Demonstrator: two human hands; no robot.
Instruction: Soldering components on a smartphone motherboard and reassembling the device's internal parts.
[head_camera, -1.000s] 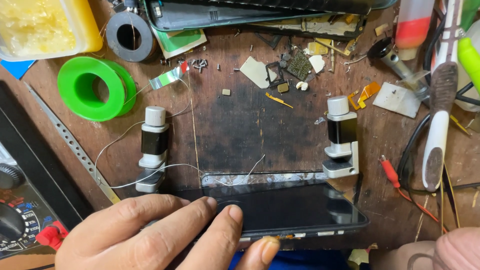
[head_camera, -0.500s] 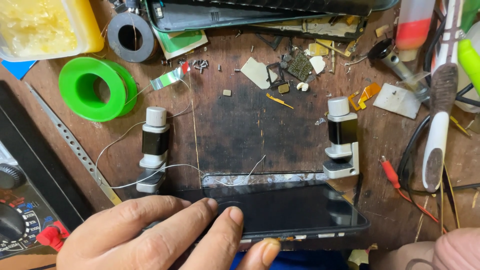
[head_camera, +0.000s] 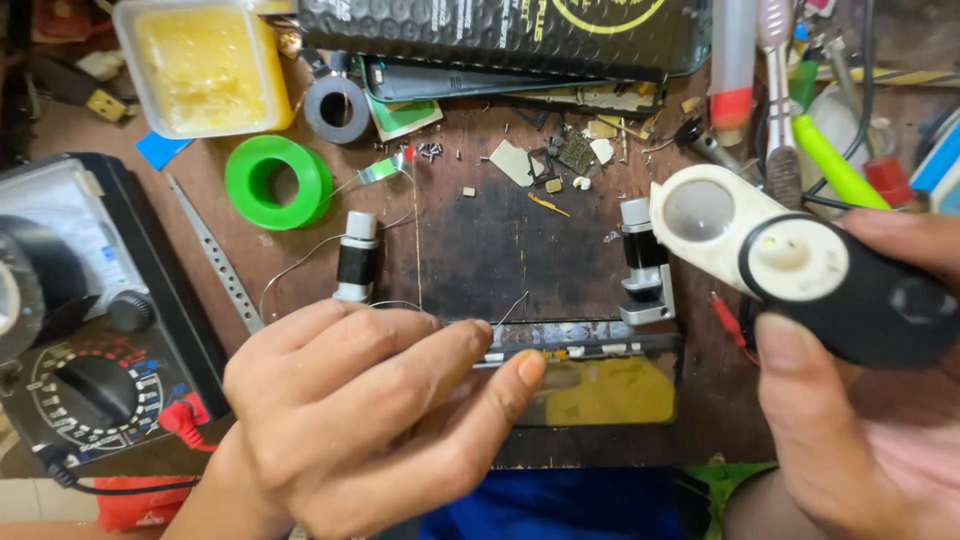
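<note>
L hand (head_camera: 370, 420) lies palm-down at the near edge of the bench (head_camera: 470, 240), fingers loosely spread over the left end of a dark phone (head_camera: 600, 385); index fingertip rests on the glass, which shows a yellowish reflection. Phone lies flat, its far edge held by a metal clamp (head_camera: 645, 275) on the right; a second clamp (head_camera: 355, 258) stands just beyond the L knuckles. R hand (head_camera: 860, 390) is at the bench's right edge, fingers and thumb closed round a black-and-white folding magnifier (head_camera: 790, 255), lens end swung out toward the bench middle, above and right of the phone, not touching it. A thin wire (head_camera: 300, 265) loops from near the left clamp. Farther back: green tape roll (head_camera: 278, 182) and grey tape roll (head_camera: 337, 108) toward the far left, a yellow-filled plastic tub (head_camera: 205, 65) at the far-left corner, small screws and scraps (head_camera: 560, 160) mid-far. A multimeter (head_camera: 85, 370) w/ dial sits at the left edge, red plug (head_camera: 180, 420) near the L wrist
</note>
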